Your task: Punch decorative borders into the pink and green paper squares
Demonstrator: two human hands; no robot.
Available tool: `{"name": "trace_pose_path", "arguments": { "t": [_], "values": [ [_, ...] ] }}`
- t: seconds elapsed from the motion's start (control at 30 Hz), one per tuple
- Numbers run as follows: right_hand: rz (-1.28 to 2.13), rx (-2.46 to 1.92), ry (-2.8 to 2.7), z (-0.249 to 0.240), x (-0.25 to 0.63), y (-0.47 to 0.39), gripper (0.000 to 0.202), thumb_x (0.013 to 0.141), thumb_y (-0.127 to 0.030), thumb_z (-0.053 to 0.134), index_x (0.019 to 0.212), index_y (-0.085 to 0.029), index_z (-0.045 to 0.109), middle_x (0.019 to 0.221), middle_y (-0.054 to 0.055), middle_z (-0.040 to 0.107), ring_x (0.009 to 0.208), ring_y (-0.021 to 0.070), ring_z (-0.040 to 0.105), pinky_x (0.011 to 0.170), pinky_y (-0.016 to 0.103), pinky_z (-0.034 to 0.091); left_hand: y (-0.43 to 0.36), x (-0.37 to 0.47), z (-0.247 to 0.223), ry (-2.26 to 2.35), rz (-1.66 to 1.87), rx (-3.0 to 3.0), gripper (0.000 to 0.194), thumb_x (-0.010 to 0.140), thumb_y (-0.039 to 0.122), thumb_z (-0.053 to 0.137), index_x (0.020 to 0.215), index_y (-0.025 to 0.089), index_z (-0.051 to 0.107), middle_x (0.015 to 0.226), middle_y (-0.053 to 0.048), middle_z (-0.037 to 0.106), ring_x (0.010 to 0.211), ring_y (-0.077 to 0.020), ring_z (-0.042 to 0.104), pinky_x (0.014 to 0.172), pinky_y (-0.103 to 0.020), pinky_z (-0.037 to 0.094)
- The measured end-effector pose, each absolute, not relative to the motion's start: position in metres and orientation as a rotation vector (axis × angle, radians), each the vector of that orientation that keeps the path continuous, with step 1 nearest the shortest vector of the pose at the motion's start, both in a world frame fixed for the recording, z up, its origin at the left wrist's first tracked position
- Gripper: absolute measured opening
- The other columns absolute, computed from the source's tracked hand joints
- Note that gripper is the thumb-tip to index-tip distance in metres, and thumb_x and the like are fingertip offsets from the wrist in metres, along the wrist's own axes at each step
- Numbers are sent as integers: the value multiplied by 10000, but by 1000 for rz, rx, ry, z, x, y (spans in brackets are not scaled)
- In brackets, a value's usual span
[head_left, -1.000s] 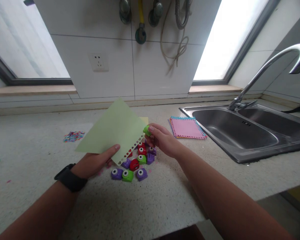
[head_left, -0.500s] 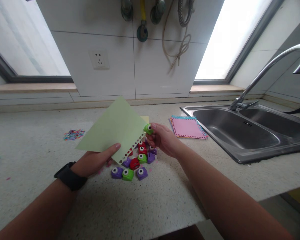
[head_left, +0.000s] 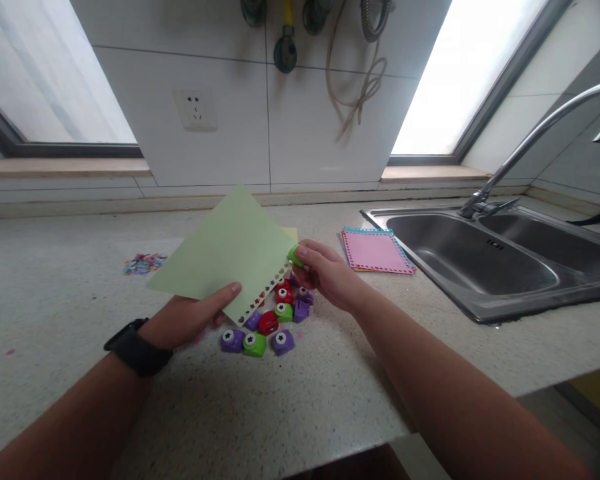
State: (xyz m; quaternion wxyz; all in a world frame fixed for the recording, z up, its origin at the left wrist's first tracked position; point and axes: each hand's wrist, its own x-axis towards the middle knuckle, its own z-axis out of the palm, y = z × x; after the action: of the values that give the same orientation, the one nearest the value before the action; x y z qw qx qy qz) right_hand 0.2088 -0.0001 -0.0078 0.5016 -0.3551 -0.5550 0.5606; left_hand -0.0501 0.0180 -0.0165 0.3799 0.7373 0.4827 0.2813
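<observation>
Black band [head_left: 139, 348] at the wrist, the left hand [head_left: 197, 317] pinches the green paper [head_left: 225, 247] by its near edge, thumb on top; the paper slants between both hands, partly over coloured punches [head_left: 283, 312]; the right hand [head_left: 325, 273] holds a green punch [head_left: 294, 255] at the paper's right corner.

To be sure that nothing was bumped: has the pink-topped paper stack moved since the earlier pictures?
No. Judged against the fixed sink, the pink-topped paper stack lies in the same place beside it; only the camera's view shifted slightly.
</observation>
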Motion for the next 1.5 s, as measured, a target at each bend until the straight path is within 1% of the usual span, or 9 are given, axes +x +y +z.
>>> {"name": "trace_pose_path", "arguments": {
  "t": [0.27, 0.53, 0.67, 0.73, 0.83, 1.03, 1.2, 1.5],
  "values": [
    [1353, -838, -1334, -8, 209, 1, 320, 917, -447, 600, 744, -217, 459, 611, -48, 410, 515, 100, 378, 484, 264, 261, 17, -48, -14, 1228, 692, 1907, 492, 846, 602, 548, 535, 220, 549, 457, 2, 571, 445, -171, 557, 546, -300, 496],
    [1338, -835, -1351, -5, 208, -1, 320, 918, -437, 595, 734, -216, 455, 627, -36, 438, 525, 100, 387, 482, 259, 276, 16, -48, -16, 1258, 730, 1854, 441, 816, 587, 592, 586, 211, 569, 447, 10, 581, 394, -153, 521, 445, -276, 455],
    [1339, -829, -1340, -5, 208, 0, 318, 909, -436, 610, 738, -214, 459, 618, -43, 439, 523, 95, 384, 477, 253, 267, 16, -48, -18, 1325, 668, 1800, 487, 810, 632, 577, 584, 200, 569, 440, 2, 568, 328, -137, 448, 342, -271, 362],
    [1327, -829, -1336, -6, 208, 1, 309, 909, -436, 611, 750, -212, 469, 612, -47, 445, 521, 93, 385, 474, 249, 265, 15, -48, -17, 1318, 662, 1807, 491, 812, 629, 578, 579, 197, 563, 445, 0, 568, 339, -136, 456, 356, -268, 374],
    [1309, -813, -1324, -7, 208, 2, 290, 915, -420, 610, 762, -208, 484, 606, -51, 451, 514, 88, 388, 473, 246, 261, 14, -47, -14, 1288, 680, 1829, 487, 817, 619, 584, 575, 198, 554, 450, -1, 571, 384, -149, 500, 418, -275, 431],
    [1314, -798, -1314, -8, 207, 2, 297, 916, -415, 617, 753, -206, 483, 613, -51, 442, 511, 82, 385, 468, 245, 245, 12, -44, -10, 1263, 704, 1858, 466, 809, 611, 595, 581, 208, 550, 452, 2, 578, 447, -171, 551, 526, -299, 496],
    [1302, -806, -1323, -8, 207, 2, 305, 920, -419, 609, 746, -210, 470, 606, -53, 434, 514, 85, 380, 470, 248, 248, 11, -41, -8, 1264, 703, 1837, 461, 796, 619, 600, 591, 210, 545, 444, 12, 573, 426, -168, 537, 522, -302, 490],
    [1288, -792, -1327, -9, 205, 3, 290, 928, -403, 606, 753, -210, 476, 594, -58, 429, 505, 85, 375, 472, 251, 249, 12, -43, -9, 1237, 734, 1868, 414, 805, 571, 611, 613, 206, 579, 474, 2, 595, 464, -177, 571, 555, -305, 519]
  ]
}}
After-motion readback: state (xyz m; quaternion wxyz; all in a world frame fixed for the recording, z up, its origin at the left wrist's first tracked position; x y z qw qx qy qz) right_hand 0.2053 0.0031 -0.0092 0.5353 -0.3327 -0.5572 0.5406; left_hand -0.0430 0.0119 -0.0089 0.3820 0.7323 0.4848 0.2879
